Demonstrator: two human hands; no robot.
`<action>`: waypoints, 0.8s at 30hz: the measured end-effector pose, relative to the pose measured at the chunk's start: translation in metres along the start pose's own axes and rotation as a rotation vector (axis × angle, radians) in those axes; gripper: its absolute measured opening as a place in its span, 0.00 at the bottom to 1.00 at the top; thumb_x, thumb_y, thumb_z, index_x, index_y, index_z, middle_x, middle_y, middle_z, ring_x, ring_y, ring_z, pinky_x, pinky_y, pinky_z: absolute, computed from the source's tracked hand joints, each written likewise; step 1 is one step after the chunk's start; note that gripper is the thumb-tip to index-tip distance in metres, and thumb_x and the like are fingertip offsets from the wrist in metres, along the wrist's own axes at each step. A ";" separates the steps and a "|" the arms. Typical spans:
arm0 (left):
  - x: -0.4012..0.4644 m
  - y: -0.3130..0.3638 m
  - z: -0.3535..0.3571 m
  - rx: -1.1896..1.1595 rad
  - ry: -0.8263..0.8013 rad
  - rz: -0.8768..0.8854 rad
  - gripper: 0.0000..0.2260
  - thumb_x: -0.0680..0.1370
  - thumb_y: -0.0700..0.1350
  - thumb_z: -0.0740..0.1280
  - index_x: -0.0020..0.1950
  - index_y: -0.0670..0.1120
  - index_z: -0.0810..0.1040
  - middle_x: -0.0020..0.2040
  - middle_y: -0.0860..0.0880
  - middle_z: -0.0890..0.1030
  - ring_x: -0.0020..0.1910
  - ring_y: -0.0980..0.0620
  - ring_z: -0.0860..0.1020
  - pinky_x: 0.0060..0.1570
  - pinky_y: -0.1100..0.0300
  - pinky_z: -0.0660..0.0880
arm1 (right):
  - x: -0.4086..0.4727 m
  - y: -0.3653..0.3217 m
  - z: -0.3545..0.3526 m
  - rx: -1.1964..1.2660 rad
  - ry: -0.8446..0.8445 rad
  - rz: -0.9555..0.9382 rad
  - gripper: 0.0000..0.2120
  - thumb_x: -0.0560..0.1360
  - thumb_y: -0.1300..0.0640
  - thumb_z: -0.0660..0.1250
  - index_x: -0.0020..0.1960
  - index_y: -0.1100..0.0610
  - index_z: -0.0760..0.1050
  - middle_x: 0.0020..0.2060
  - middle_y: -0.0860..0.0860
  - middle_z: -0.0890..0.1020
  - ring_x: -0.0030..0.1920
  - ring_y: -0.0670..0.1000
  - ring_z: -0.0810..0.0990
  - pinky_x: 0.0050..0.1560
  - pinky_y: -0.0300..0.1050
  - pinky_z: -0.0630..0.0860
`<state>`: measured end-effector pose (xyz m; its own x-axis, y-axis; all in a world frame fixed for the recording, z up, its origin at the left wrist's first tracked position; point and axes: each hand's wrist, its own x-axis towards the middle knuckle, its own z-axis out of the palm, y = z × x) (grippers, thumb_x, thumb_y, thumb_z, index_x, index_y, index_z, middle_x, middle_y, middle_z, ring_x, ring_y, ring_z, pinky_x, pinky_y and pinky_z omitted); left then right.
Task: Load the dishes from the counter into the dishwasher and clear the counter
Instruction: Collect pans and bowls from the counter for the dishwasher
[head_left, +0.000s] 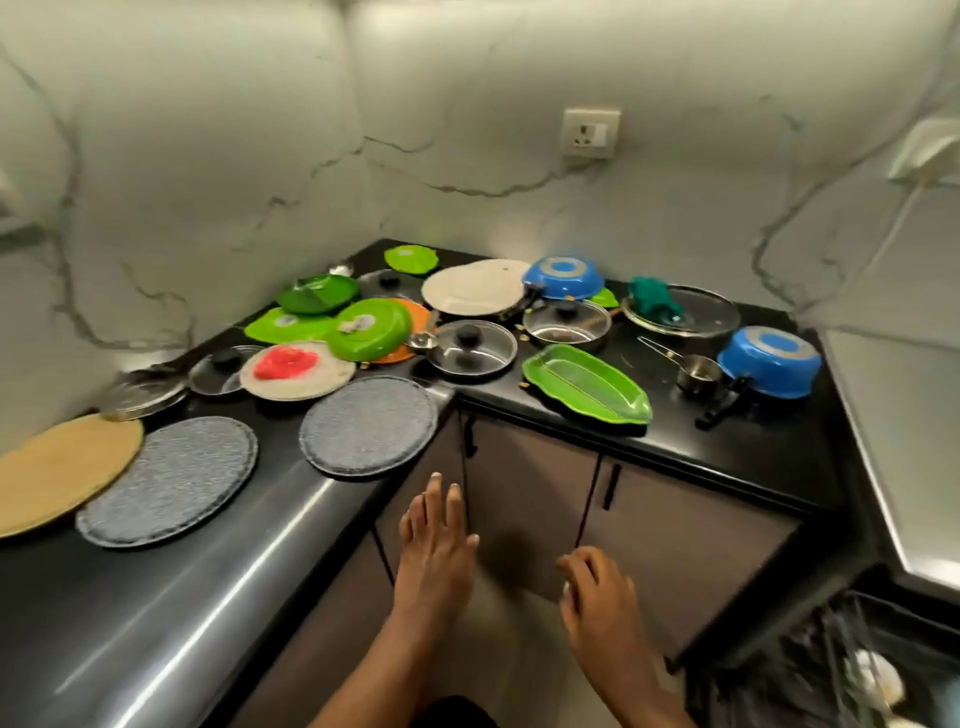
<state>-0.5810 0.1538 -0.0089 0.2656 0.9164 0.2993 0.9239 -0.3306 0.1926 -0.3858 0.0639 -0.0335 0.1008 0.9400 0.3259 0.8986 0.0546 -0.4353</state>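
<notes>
**Both hands free before a loaded corner surface**

While neither of the hands carries anything, the dishes remain spread over the black L-shaped surface (675, 441). The left hand (436, 551) is raised with straight, close-set fingers pointing toward the corner; the right hand (597, 587) hangs lower with loosely bent fingers, gripping nothing. Both float in front of the brown cabinet doors (530, 499), apart from every dish. Nearest the edge lie a grey round woven mat (369, 425) and a green leaf-shaped plastic tray (587, 387), both slightly overhanging and so probably easiest to lift first. Behind them sit a steel pan with a glass lid (472, 353), a round green plastic plate (369, 328), and two overturned blue plastic bowls (769, 361), inverted presumably to drain. At lower right, the dark wire rack of the open dishwasher (852, 670) stands ready, suggesting loading has barely begun.
</notes>
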 end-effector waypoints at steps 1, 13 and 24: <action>0.006 -0.013 -0.005 0.005 0.019 -0.031 0.30 0.70 0.52 0.67 0.69 0.42 0.66 0.70 0.38 0.66 0.63 0.39 0.65 0.55 0.41 0.75 | 0.010 -0.009 0.002 0.008 -0.001 -0.021 0.18 0.66 0.64 0.75 0.54 0.53 0.78 0.49 0.47 0.75 0.46 0.48 0.77 0.42 0.42 0.74; 0.093 -0.036 -0.002 -0.024 -0.032 -0.165 0.30 0.77 0.50 0.67 0.75 0.40 0.62 0.76 0.37 0.57 0.72 0.33 0.60 0.69 0.40 0.58 | 0.113 -0.004 0.009 0.032 0.118 -0.103 0.16 0.69 0.63 0.72 0.55 0.52 0.77 0.50 0.48 0.74 0.48 0.50 0.77 0.46 0.45 0.74; 0.187 -0.048 0.029 0.087 -0.176 -0.456 0.30 0.74 0.54 0.70 0.70 0.39 0.69 0.71 0.33 0.65 0.67 0.31 0.66 0.65 0.36 0.64 | 0.247 0.093 0.017 -0.005 0.140 -0.059 0.15 0.67 0.64 0.75 0.52 0.56 0.79 0.48 0.54 0.77 0.45 0.57 0.78 0.43 0.53 0.76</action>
<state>-0.5678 0.3474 0.0110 -0.1351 0.9901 0.0394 0.9744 0.1255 0.1863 -0.2850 0.3066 -0.0081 0.1061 0.8790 0.4648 0.9067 0.1063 -0.4081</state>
